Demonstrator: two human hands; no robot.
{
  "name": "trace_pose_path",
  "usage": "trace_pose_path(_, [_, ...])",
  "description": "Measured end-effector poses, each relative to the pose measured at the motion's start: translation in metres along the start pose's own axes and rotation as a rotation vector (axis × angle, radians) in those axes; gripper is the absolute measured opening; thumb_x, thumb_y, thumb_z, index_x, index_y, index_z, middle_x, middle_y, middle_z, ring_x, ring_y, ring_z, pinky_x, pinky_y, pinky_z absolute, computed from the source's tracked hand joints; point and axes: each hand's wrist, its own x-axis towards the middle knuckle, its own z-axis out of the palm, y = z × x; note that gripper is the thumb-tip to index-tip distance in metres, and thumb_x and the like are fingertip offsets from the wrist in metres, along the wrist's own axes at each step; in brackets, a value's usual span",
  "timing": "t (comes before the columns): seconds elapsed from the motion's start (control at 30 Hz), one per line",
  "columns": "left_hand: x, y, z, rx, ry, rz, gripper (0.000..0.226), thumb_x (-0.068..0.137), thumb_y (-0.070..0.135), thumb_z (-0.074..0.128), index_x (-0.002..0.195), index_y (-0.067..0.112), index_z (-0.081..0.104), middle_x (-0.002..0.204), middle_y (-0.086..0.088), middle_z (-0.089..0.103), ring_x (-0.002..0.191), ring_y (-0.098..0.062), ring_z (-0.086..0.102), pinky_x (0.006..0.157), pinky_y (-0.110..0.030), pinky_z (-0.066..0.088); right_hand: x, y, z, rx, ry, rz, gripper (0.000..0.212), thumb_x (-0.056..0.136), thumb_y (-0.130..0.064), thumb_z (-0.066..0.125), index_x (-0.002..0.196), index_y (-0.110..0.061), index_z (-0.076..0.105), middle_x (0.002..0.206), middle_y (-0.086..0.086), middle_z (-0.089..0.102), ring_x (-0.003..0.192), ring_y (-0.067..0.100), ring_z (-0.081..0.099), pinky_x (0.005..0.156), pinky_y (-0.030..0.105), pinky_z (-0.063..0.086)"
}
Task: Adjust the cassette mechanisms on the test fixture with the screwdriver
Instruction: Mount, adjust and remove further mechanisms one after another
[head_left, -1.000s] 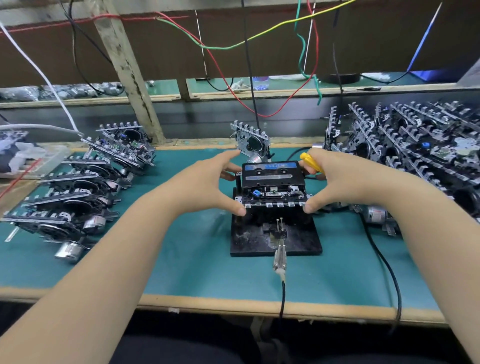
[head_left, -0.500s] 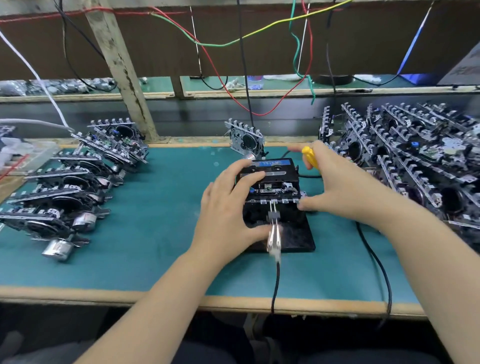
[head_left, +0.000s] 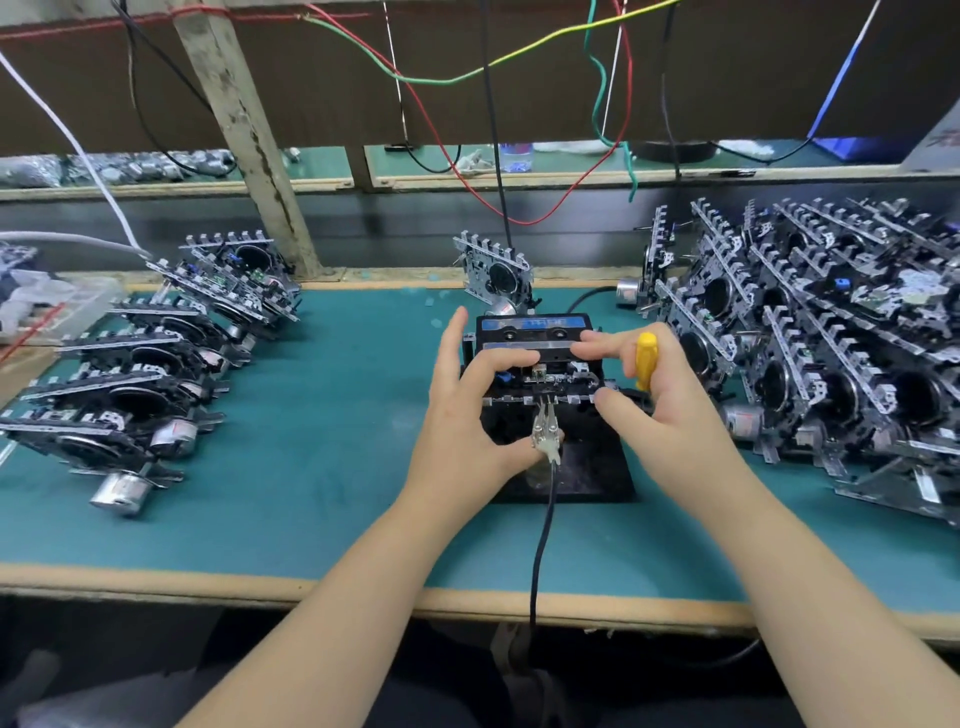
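Cassette (head_left: 535, 328) label blue, writing unreadable

Electronics assembly workshop: a green-matted workbench (head_left: 322, 499) carries stacked cassette mechanisms at left (head_left: 156, 364) and right (head_left: 831, 332), with loose coloured wires (head_left: 519, 62) overhead.

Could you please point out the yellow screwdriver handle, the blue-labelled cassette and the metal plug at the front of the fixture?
yellow screwdriver handle (head_left: 645, 358): head view, middle of the handle.
blue-labelled cassette (head_left: 535, 325): head view, on its blue label.
metal plug (head_left: 546, 434): head view, on its metal body.
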Motion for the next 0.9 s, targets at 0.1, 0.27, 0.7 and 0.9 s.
trace_pose_path(0.1, [0.0,0.001,0.001,-0.042,-0.016,-0.021,0.067,0.067,0.016,0.091,0.111,0.053,0.058,0.166,0.02,0.012,0.132,0.029,0.021,0.093,0.006,0.023,-0.001,-0.002,0.003,0.041,0.012,0.022,0.015,0.089,-0.006,0.052,0.099,-0.015,0.047,0.124,-0.018,0.064,0.138,0.005,0.048,0.112,0.04,0.036])
trace_pose_path(0.27, [-0.005,-0.003,0.004,-0.058,0.013,0.014,0.07,0.065,0.018,0.09,0.112,0.058,0.057,0.162,0.035,0.006,0.14,0.021,0.02,0.095,0.004,0.025,-0.009,0.0,0.007,0.062,0.035,0.084,0.032,0.084,-0.011,0.057,0.112,-0.027,0.057,0.13,-0.023,0.06,0.139,-0.001,0.045,0.112,0.049,0.04])
trace_pose_path(0.7, [-0.001,0.003,0.002,-0.126,0.043,-0.001,0.064,0.062,0.04,0.083,0.118,0.056,0.056,0.155,0.043,0.011,0.141,0.011,0.031,0.1,-0.01,0.036,-0.005,-0.009,0.005,-0.069,-0.015,0.102,0.029,0.086,-0.007,0.069,0.108,-0.02,0.054,0.132,-0.039,0.052,0.133,-0.012,0.042,0.103,0.026,0.035])
trace_pose_path(0.9, [-0.001,0.001,0.003,-0.143,0.053,-0.007,0.064,0.062,0.032,0.086,0.116,0.055,0.059,0.156,0.04,0.015,0.14,0.011,0.033,0.104,-0.014,0.04,-0.008,-0.014,0.006,-0.049,0.021,0.105,0.037,0.086,-0.005,0.071,0.113,-0.028,0.057,0.131,-0.03,0.057,0.133,-0.01,0.044,0.11,0.034,0.041])
